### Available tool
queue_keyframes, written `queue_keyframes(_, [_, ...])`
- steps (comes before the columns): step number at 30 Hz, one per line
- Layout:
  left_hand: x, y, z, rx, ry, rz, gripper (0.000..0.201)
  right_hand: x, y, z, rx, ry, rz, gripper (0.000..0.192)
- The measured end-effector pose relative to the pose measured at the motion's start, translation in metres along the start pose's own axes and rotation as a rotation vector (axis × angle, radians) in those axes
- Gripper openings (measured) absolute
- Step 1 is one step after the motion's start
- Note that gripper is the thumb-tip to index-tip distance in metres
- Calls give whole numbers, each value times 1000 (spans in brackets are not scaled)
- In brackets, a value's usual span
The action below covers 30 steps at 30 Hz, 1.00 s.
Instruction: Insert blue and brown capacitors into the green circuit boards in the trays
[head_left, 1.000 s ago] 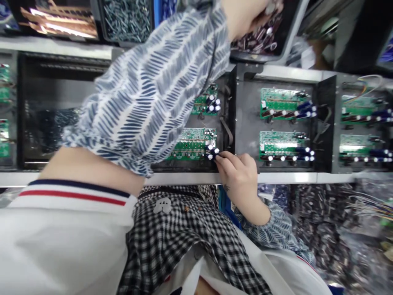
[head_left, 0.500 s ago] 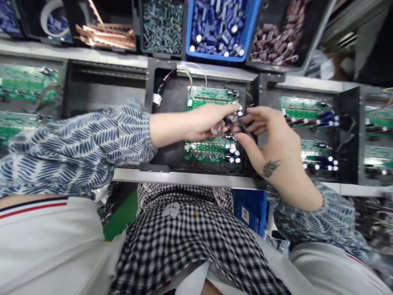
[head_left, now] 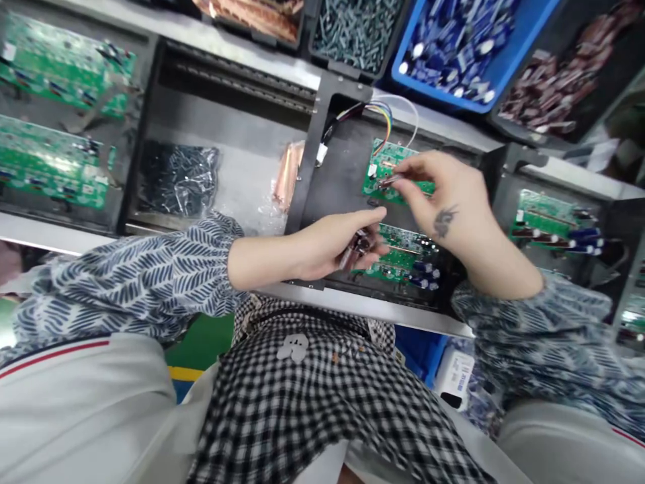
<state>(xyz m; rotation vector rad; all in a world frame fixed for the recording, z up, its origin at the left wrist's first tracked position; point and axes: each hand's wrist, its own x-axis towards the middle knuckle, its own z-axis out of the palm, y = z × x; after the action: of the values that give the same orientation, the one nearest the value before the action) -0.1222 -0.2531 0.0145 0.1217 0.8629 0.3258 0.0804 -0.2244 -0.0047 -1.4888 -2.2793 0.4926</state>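
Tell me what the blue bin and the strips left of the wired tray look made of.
Blue bin: looks like moulded plastic, judging by its uniform saturated colour and smooth, slightly glossy walls. Strips: likely copper, with an orange-pink metallic sheen, lying partly in clear wrap.

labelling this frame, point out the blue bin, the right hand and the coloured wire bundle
blue bin (head_left: 538, 35): head view, on its right wall.
right hand (head_left: 443, 195): head view, on the back of the hand.
coloured wire bundle (head_left: 383, 117): head view, on the bend above the board.
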Motion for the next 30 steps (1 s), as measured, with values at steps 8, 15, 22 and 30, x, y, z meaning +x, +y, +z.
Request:
queue_keyframes(8, [-1,3,-9,46,-21,-102,27,10,8,19,-222,-127,32,16])
queue_keyframes(15, [2,0,-14,182,-48,1,11,15,-8,11,-355,-246,76,24])
queue_keyframes(22, [6,-1,-15,146,-18,23,23,18,-3,17,-349,-250,0,21])
queue_keyframes(30, [7,0,-11,9,19,-18,26,-15,-22,-11,99,-174,-171,31])
